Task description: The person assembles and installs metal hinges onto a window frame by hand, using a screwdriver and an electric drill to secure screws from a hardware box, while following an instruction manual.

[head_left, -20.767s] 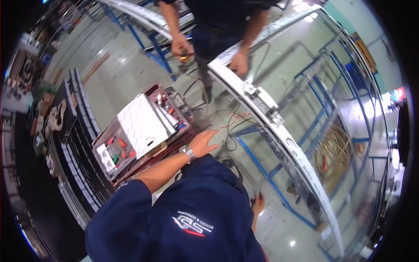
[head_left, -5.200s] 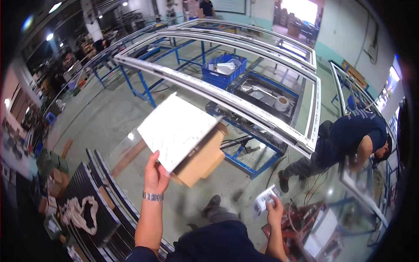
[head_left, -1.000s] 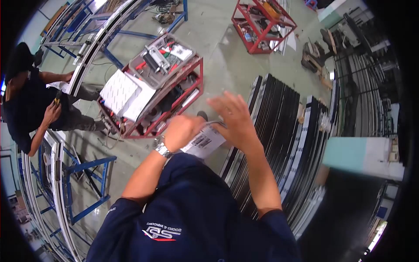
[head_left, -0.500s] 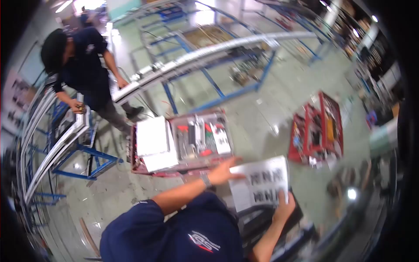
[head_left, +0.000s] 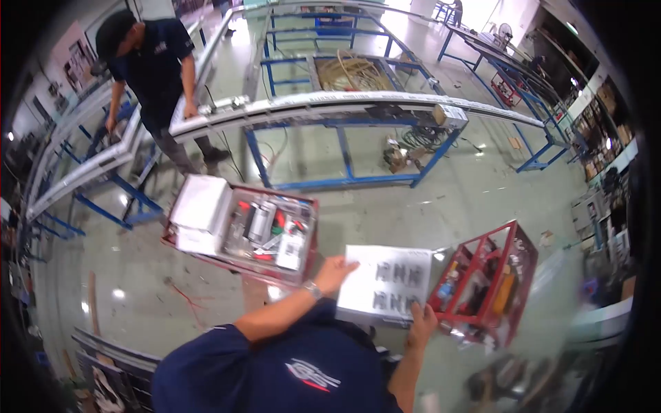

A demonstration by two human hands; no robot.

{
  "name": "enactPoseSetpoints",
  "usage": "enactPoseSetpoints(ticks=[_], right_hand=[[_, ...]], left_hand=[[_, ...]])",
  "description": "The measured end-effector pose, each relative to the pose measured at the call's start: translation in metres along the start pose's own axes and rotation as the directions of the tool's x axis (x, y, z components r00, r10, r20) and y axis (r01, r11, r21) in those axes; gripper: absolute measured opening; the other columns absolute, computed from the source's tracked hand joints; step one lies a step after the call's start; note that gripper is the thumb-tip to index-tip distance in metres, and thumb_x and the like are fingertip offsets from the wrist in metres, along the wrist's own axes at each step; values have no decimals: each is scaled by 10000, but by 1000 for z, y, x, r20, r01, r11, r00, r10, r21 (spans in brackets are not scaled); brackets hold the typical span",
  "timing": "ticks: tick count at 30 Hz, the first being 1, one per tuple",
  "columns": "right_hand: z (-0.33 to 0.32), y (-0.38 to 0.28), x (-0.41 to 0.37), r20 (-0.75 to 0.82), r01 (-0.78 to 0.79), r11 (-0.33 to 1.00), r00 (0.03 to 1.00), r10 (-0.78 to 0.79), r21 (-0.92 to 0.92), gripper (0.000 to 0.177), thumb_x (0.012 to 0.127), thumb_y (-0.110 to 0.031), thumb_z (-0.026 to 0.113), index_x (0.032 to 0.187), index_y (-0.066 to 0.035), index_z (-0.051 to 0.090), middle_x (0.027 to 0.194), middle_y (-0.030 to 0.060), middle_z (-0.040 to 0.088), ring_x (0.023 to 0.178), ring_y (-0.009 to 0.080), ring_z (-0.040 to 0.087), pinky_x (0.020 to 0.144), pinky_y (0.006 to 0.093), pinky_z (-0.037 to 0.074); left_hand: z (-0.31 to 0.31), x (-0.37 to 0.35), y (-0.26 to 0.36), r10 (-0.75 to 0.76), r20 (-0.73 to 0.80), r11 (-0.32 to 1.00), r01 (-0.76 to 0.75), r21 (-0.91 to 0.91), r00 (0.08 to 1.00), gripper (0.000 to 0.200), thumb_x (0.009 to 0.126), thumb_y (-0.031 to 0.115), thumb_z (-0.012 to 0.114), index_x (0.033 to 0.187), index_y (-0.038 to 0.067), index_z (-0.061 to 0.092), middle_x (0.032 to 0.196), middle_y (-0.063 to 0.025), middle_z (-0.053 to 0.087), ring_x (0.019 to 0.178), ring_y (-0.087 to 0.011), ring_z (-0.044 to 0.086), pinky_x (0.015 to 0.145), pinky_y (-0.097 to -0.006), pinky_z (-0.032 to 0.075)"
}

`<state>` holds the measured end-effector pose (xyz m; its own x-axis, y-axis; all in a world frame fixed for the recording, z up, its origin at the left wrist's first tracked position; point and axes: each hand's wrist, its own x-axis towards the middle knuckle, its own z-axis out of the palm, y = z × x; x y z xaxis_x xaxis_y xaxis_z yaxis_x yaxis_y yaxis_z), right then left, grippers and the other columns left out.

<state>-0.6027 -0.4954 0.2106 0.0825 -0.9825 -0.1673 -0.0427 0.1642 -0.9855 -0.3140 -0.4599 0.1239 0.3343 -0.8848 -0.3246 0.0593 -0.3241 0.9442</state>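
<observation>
White printed papers [head_left: 365,292] with rows of dark figures are held in front of my chest. My left hand [head_left: 333,275] grips their left edge, its fingers on the near face. At the lower right corner, my right hand [head_left: 421,325] pinches them with the thumb on top. Just left of the papers stands a red toolbox [head_left: 313,251] full of tools, with a white box-like stack [head_left: 201,206] on its left part and a smaller printed sheet [head_left: 290,250] on its right.
A second red tool tray [head_left: 475,319] with a handle stands on the floor to the right. Beyond, a long metal profile [head_left: 330,103] rests on a blue frame [head_left: 344,155]. A co-worker [head_left: 155,76] in a dark shirt and cap stands at the far left, touching the profiles.
My view has swung, so the toolbox sits further left and the red tray nearer. The papers remain in both hands. The co-worker's hand has lowered toward the left profile.
</observation>
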Motion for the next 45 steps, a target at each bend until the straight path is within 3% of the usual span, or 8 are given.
enactPoseSetpoints(ticks=[11, 14, 17, 27, 31, 32, 36, 45], right_hand=[[3, -26, 236, 446, -157, 974, 869, 216, -166, 233, 960, -117, 647, 1117, 54, 671, 980, 43, 710, 846, 101, 630, 769, 259, 495], [32, -46, 284, 348, -48, 996, 935, 71, -72, 194, 964, -129, 651, 1052, 42, 680, 949, 42, 705, 825, 88, 603, 726, 257, 480], [38, -37, 358, 277, 75, 955, 961, 8, -287, 241, 933, -144, 671, 1061, 60, 676, 991, 59, 703, 859, 117, 604, 747, 270, 489], [156, -107, 517, 284, 122, 987, 955, -86, -109, 301, 983, -122, 607, 1190, 95, 633, 1071, 82, 696, 958, 144, 615, 857, 295, 489], [209, -115, 562, 212, 149, 978, 970, -116, -143, 258, 976, -116, 609, 1151, 69, 650, 1054, 67, 691, 941, 130, 597, 854, 284, 479], [224, -114, 577, 187, 81, 978, 981, -44, -192, 224, 971, -105, 633, 1124, 57, 660, 1037, 56, 691, 931, 120, 602, 835, 275, 481], [300, -126, 631, 345, 65, 998, 937, -57, -13, 194, 975, -149, 653, 1044, 31, 679, 940, 32, 695, 832, 79, 591, 748, 238, 471], [464, -152, 734, 661, -95, 985, 750, -25, 145, 260, 983, -104, 627, 1185, 58, 652, 1067, 64, 715, 920, 87, 627, 829, 235, 486]], left_hand=[[27, 55, 58, -60, -154, 977, 26, -214, 986, 445, 1051, 406, 494, 913, 23, 674, 595, 27, 551, 480, -57, 503, 440, -262, 399], [19, 121, -33, 88, -43, 687, -30, 726, 995, 661, 1012, 563, 410, 864, 3, 727, 766, -186, 714, 626, -319, 695, 588, -454, 528], [22, 179, -22, -270, 222, 398, -101, 912, 937, 377, 878, 403, 571, 909, 83, 768, 954, -167, 746, 865, -353, 729, 764, -468, 578], [-78, 292, 72, -255, 525, 832, -92, 547, 812, 390, 866, 324, 584, 878, -53, 685, 805, -231, 688, 752, -342, 675, 727, -452, 508], [-105, 296, 83, -171, 204, 857, 43, 513, 964, 397, 912, 338, 617, 743, -15, 682, 654, -175, 647, 605, -267, 642, 606, -410, 505], [-105, 311, 125, -384, 101, 880, 331, 340, 918, 381, 961, 337, 602, 758, 22, 674, 621, -86, 643, 577, -149, 621, 537, -331, 479], [-133, 387, 223, -216, -143, 826, 103, -553, 966, 499, 1050, 410, 483, 1256, -33, 582, 925, -99, 675, 741, -152, 668, 569, -282, 535], [-209, 511, 316, -49, -577, 974, -89, -208, 815, 176, 940, 167, 697, 857, 14, 673, 712, 89, 532, 639, -7, 404, 557, -205, 295]])
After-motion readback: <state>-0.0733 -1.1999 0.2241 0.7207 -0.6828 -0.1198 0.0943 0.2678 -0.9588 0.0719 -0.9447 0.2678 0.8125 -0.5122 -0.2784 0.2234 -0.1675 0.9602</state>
